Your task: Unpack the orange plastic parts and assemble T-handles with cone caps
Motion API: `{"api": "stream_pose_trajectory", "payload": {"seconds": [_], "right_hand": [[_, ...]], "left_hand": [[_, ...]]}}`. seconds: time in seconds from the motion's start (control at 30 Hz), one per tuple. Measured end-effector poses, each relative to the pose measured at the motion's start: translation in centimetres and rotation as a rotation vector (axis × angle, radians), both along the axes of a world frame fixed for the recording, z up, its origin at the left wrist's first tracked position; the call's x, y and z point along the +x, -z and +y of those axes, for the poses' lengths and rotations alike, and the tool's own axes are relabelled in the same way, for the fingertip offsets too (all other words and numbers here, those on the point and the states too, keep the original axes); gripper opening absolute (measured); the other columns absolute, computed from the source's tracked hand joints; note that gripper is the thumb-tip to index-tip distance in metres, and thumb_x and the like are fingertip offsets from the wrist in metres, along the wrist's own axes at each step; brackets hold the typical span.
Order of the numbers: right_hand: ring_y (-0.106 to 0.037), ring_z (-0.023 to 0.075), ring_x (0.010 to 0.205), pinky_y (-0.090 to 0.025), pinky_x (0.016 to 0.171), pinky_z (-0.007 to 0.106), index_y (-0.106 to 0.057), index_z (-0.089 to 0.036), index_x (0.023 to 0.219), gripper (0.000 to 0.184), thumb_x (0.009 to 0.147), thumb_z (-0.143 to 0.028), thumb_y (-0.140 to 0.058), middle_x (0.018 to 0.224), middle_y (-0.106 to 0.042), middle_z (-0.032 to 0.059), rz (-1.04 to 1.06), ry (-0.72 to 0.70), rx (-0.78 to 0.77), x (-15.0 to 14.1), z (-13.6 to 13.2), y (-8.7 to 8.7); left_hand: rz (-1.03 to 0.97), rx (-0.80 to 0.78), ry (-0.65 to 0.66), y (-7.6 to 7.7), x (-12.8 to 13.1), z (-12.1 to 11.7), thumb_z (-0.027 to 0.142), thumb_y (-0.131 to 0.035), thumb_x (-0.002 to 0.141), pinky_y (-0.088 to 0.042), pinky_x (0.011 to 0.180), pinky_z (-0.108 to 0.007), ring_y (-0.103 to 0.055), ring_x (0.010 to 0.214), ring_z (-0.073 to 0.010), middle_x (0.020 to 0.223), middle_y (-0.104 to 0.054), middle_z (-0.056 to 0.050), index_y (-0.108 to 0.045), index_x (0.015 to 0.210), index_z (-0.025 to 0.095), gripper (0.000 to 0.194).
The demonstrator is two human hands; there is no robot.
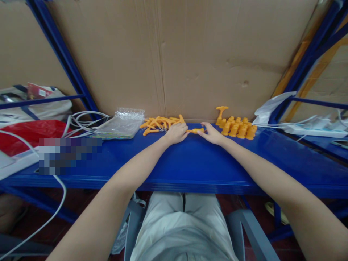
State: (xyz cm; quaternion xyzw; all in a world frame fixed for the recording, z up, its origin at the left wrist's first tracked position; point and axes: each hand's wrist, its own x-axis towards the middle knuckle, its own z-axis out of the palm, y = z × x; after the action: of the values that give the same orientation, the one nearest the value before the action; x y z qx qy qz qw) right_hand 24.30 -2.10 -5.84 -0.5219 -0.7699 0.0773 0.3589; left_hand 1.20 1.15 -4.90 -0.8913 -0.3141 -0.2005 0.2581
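Note:
Between my two hands, an orange plastic piece (pixel 198 131) lies sideways just above the blue tabletop, a narrow ridged stem at its left and a wider end at its right. My left hand (pixel 176 133) is closed around the stem side and hides what is there. The thumb and fingers of my right hand (pixel 211 134) pinch the wider end. Just behind my left hand is a loose pile of curved orange handles (pixel 156 123), with small shiny metal bits among them. Right of my right hand stand several orange cup-like bases (pixel 239 127) in close rows.
A T-shaped orange piece (pixel 221 114) stands upright by the rows. Clear plastic bags (pixel 122 123) lie left of the pile. White cables (pixel 81 119) and a red bag (pixel 32 134) crowd the left end. A power strip (pixel 312 128) lies right; cardboard (pixel 190 65) rises behind the table.

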Motion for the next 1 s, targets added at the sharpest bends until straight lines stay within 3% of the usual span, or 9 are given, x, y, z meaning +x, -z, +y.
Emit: {"api": "stream_pose_trajectory", "payload": {"seconds": [0.1,0.2,0.33,0.5,0.7,0.87,1.0], "right_hand": [[-0.048,0.0356,0.139,-0.041,0.108,0.057,-0.056,-0.019,0.138,0.049,0.093,-0.037,-0.059,0.153,-0.050,0.0191,-0.341,-0.093,0.197,-0.9,-0.9,0.1],[-0.048,0.0313,0.139,-0.040,0.110,0.054,-0.062,-0.019,0.131,0.038,0.097,-0.027,-0.049,0.150,-0.053,0.0174,-0.507,-0.177,0.229,-2.0,-1.8,-0.3],[-0.049,0.0285,0.138,-0.040,0.112,0.050,-0.065,-0.019,0.129,0.037,0.098,-0.023,-0.045,0.146,-0.057,0.0162,-0.588,-0.222,0.247,-2.8,-2.1,-0.6],[-0.048,0.0305,0.139,-0.036,0.114,0.059,-0.065,-0.024,0.134,0.040,0.099,-0.026,-0.046,0.150,-0.055,0.0143,-0.629,-0.124,0.184,-2.6,-1.9,-0.4],[-0.050,0.0344,0.136,-0.032,0.115,0.064,-0.063,-0.020,0.138,0.044,0.099,-0.030,-0.045,0.145,-0.056,0.0189,-0.661,-0.002,0.130,-2.8,-2.1,-0.4],[-0.054,0.0348,0.130,-0.030,0.116,0.064,-0.061,-0.020,0.141,0.047,0.097,-0.027,-0.046,0.138,-0.060,0.0186,-0.647,0.102,0.139,-2.7,-1.9,-0.7],[-0.055,0.0373,0.131,-0.036,0.112,0.061,-0.060,-0.018,0.143,0.050,0.096,-0.028,-0.049,0.139,-0.060,0.0203,-0.573,0.260,0.056,-2.0,-0.9,-2.4]], "left_hand": [[0.009,-0.007,-0.014,0.0,0.1,0.0,0.030,-0.046,0.099,-0.053,0.082,-0.038,-0.067,0.100,-0.0284,0.104,-0.070,-0.017,-0.069,0.103,0.011,0.030],[0.012,-0.012,-0.004,0.0,0.0,0.1,0.028,-0.046,0.098,-0.053,0.083,-0.038,-0.067,0.101,-0.0282,0.103,-0.070,-0.016,-0.069,0.103,0.012,0.028],[0.013,-0.015,0.017,0.0,0.0,0.2,0.025,-0.045,0.098,-0.053,0.085,-0.038,-0.067,0.102,-0.0278,0.107,-0.069,-0.017,-0.068,0.105,0.011,0.028],[-0.020,-0.014,0.129,0.1,0.1,0.1,0.022,-0.042,0.099,-0.051,0.099,-0.044,-0.065,0.114,-0.0287,0.125,-0.067,-0.019,-0.065,0.120,0.012,0.033],[-0.072,-0.026,0.237,0.0,0.0,-0.1,0.015,-0.043,0.096,-0.042,0.115,-0.051,-0.047,0.143,-0.0281,0.160,-0.043,-0.016,-0.045,0.149,0.017,0.054],[-0.116,-0.032,0.152,-0.3,-0.3,-0.3,0.016,-0.042,0.095,-0.042,0.113,-0.052,-0.045,0.144,-0.0310,0.163,-0.037,-0.019,-0.040,0.153,0.016,0.058],[-0.143,-0.028,0.058,-0.2,-0.6,-0.2,0.018,-0.042,0.096,-0.045,0.110,-0.050,-0.048,0.142,-0.0320,0.161,-0.039,-0.021,-0.042,0.151,0.013,0.055]]}}
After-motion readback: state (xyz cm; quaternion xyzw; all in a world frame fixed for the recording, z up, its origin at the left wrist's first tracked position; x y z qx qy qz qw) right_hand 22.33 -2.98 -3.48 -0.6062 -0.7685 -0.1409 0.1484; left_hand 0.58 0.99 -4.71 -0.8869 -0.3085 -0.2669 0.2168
